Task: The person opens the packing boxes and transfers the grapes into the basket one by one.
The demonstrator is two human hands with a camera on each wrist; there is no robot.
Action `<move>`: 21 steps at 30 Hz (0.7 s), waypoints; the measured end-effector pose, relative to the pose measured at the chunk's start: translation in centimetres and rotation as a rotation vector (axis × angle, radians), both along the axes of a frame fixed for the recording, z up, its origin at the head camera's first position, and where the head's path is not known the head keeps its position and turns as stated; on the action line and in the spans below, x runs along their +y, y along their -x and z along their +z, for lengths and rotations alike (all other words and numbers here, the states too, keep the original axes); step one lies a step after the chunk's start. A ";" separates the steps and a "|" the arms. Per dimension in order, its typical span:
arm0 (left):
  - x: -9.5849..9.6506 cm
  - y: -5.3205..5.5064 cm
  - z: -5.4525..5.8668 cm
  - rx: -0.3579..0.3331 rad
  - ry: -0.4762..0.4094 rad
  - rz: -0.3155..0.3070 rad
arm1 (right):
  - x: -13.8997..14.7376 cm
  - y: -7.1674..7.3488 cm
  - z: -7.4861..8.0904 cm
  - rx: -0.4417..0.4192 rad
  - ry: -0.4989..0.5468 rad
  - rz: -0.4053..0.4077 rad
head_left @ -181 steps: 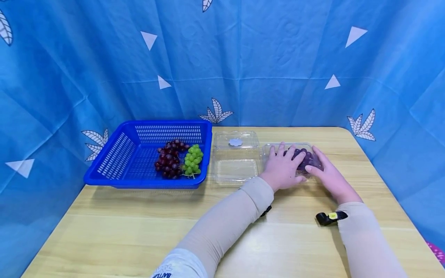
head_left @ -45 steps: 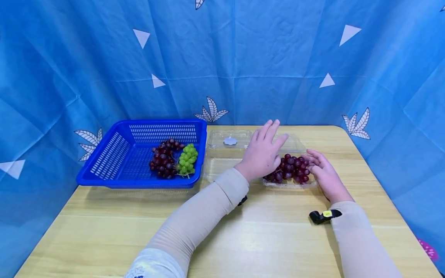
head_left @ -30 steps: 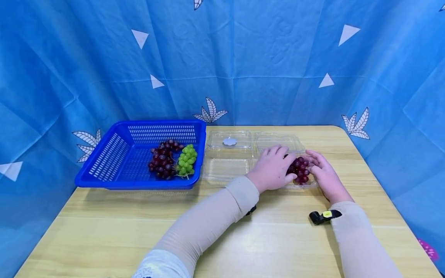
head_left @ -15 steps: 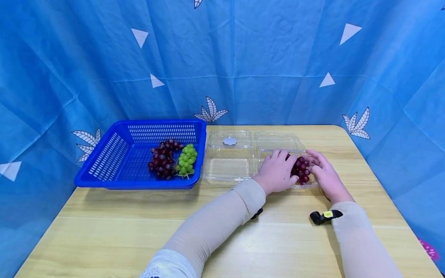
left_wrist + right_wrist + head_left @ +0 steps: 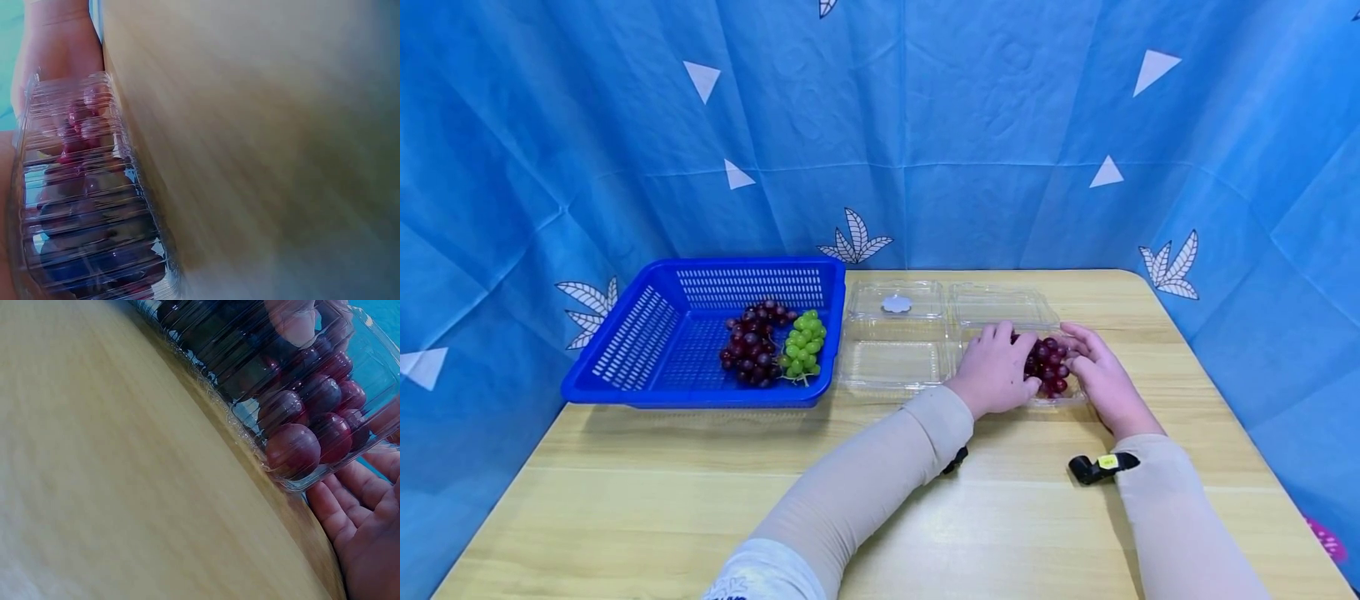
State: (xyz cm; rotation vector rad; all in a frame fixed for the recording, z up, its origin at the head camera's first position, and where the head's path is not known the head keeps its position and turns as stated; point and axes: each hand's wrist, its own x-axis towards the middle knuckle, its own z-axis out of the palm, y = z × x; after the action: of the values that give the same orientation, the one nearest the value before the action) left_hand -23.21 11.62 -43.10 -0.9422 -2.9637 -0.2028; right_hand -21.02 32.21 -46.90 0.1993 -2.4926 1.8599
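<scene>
A clear plastic clamshell box (image 5: pixel 1060 402) stands at the right of the table with its lid (image 5: pixel 1003 307) folded back. Dark red grapes (image 5: pixel 1048 363) lie inside it, seen through the ribbed wall in the right wrist view. My left hand (image 5: pixel 997 372) reaches over the box's left part, its fingers and thumb bent round the grapes and hiding some. At the right end, my right hand (image 5: pixel 1101 379) holds the box, thumb over the rim by the grapes and fingers outside the wall.
To the left is another opened clear clamshell box (image 5: pixel 898 387), with a pale label (image 5: pixel 896 304) on its lid. Beyond it, a blue plastic basket (image 5: pixel 625 392) holds red grapes (image 5: pixel 751 346) and green grapes (image 5: pixel 803 343). A blue curtain encloses the wooden table (image 5: pixel 700 492).
The right-hand box's lid, over the grapes at first, now lies folded back. My left hand came down from above the box onto the grapes; the last half second is nearly still.
</scene>
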 end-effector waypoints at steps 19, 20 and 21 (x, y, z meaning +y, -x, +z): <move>0.3 0.7 0.7 -0.179 0.005 0.039 | -0.1 -0.1 0.1 0.000 0.006 -0.002; 0.3 0.7 0.7 -0.179 0.006 0.035 | -0.1 -0.2 0.1 -0.001 0.006 -0.001; 0.3 0.8 0.7 -0.178 0.009 0.030 | -0.1 -0.2 0.1 -0.004 0.003 -0.001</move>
State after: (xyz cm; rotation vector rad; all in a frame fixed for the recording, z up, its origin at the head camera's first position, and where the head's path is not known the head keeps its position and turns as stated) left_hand -23.99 11.93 -42.36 -0.9267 -3.1399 -0.2873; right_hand -20.84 32.08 -46.76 0.1944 -2.4917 1.8659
